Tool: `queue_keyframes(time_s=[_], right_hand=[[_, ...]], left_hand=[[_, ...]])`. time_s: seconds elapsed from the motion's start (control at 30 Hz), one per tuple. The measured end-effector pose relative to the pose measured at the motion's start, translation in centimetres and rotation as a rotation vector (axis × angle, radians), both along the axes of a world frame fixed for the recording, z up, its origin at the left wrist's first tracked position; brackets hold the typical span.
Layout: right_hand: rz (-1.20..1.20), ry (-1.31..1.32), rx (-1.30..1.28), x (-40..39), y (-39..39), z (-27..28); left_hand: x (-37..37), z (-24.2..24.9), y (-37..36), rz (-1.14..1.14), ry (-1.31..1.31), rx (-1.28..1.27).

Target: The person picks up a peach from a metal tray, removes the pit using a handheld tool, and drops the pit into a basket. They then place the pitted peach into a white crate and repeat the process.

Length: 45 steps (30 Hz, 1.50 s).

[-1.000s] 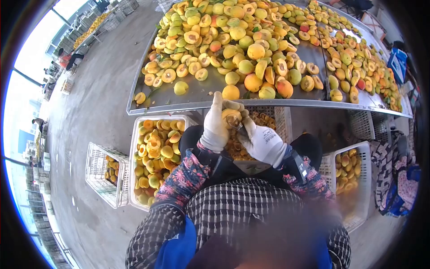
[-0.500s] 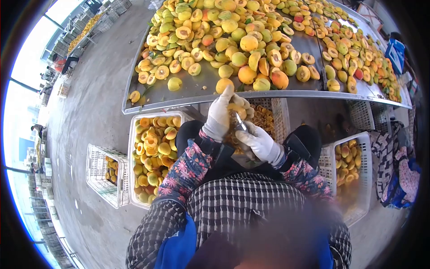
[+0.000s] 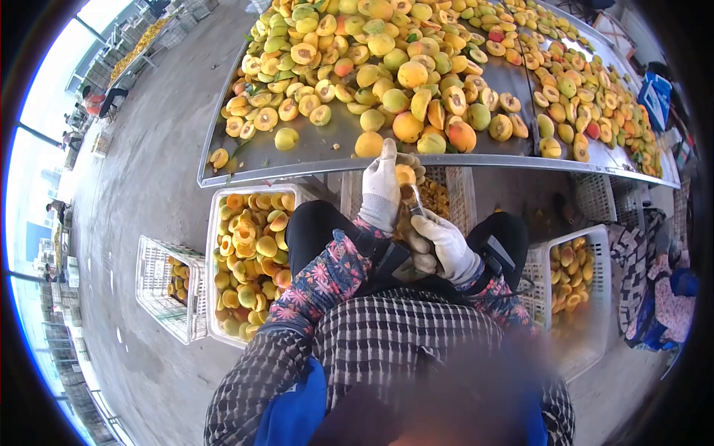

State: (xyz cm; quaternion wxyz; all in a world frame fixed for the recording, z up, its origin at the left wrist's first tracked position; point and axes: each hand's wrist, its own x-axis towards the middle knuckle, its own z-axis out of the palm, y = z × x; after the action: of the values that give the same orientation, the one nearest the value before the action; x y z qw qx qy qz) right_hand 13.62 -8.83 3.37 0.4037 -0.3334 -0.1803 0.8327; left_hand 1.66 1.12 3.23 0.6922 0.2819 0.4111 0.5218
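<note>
My left hand (image 3: 381, 182), in a whitish glove, is closed around a yellow peach half (image 3: 405, 175) just below the table's front edge. The thumb points up, and the other fingers are partly hidden behind the fruit. Gloved as well, my right hand (image 3: 444, 244) grips a small curved metal pitting tool (image 3: 415, 195). Its shiny bent end is right at the lower side of the peach half. Beneath both hands, between my knees, a crate (image 3: 465, 197) holds brownish-orange pits or scraps.
A metal table (image 3: 312, 157) in front carries a heap of whole and halved peaches (image 3: 387, 74). On my left stands a crate of peach halves (image 3: 249, 260), with another white crate (image 3: 171, 290) beyond it. A further crate (image 3: 599, 297) is at my right, near a person (image 3: 669, 297).
My left hand has shifted slightly right with the peach half, its thumb more upright. My right hand has moved a little down and right, and more of the tool's curved end shows.
</note>
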Motion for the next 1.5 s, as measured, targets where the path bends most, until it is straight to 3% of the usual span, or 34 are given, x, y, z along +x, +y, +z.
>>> queue_keyframes(time_s=[0.07, 0.17, 0.2, 0.23, 0.3, 0.37, 0.43, 0.5, 0.63, 0.7, 0.77, 0.83, 0.87, 0.97, 1.03, 1.1, 1.2, 1.3, 1.37, 1.5], right_hand=[[0.032, 0.039, 0.055, 0.8, -0.6, 0.0], [-0.092, -0.226, 0.027, 2.0, -0.8, -0.2], [-0.024, -0.430, 0.204, 2.9, -0.3, -1.7], [-0.058, -0.943, 0.786, 4.3, 0.3, -7.6], [0.175, -1.493, 0.799, 4.7, -0.6, -4.9], [0.262, -1.510, 0.698, 4.6, -1.1, -3.6], [0.315, -1.573, 0.712, 5.1, -1.2, -4.4], [0.296, -1.486, 0.711, 4.8, -1.0, -4.8], [0.356, -1.520, 0.728, 3.8, -0.1, -5.9], [0.403, -1.537, 0.733, 2.9, 0.6, -5.2], [0.415, -1.545, 0.715, 2.2, 0.7, -4.1], [0.435, -1.547, 0.676, 1.6, 0.3, -3.3], [0.453, -1.552, 0.620, 1.6, 0.1, -3.1], [0.430, -1.520, 0.578, 2.1, -0.6, -3.4], [0.303, -1.446, 0.696, 2.2, -0.6, -3.6], [0.139, -1.333, 0.901, 2.1, -0.7, -4.5], [0.005, -1.251, 1.027, -0.7, 1.5, -0.5], [-0.066, -1.144, 1.041, -3.0, 3.4, 3.1], [-0.171, -1.122, 1.200, -4.0, 4.5, 3.4], [-0.175, -1.284, 1.176, -4.6, 4.9, 2.8]], left_hand=[[-0.8, -1.5, 1.1, 0.018, -0.130, -0.051], [-2.8, -0.2, 1.4, 0.085, -0.341, -0.177], [-3.8, 0.6, 0.9, 0.123, -0.319, -0.150], [-5.7, 0.1, 0.8, 0.102, -0.197, -0.010], [-11.3, -1.1, 0.7, 0.062, 0.061, 0.259], [-17.1, 0.8, -0.7, 0.122, 0.479, 0.226], [-23.4, -0.3, -1.7, 0.080, 1.225, 0.351], [-27.1, -0.4, -1.9, 0.119, 1.713, 0.380], [-26.8, 1.0, 3.0, 0.251, 1.398, 0.576], [-24.0, 2.1, 6.6, 0.144, 1.299, 0.335], [-23.3, -2.3, 12.8, 0.023, 1.622, 0.564], [-22.2, -3.2, 14.8, -0.264, 1.681, 0.471], [-22.5, -5.0, 15.8, -0.238, 1.724, 0.561], [-22.8, -4.9, 16.6, -0.187, 1.550, 0.405], [-21.9, -3.6, 15.3, -0.031, 0.631, 0.136], [-19.7, 2.2, 10.3, -0.103, -0.254, 0.014], [-16.7, 4.0, 6.2, -0.177, -0.547, 0.047], [-12.9, 2.8, 3.4, -0.030, -0.510, 0.048], [-10.6, 3.3, 1.5, 0.021, -0.451, 0.005], [-7.9, 2.8, 0.3, 0.021, -0.452, 0.008]])
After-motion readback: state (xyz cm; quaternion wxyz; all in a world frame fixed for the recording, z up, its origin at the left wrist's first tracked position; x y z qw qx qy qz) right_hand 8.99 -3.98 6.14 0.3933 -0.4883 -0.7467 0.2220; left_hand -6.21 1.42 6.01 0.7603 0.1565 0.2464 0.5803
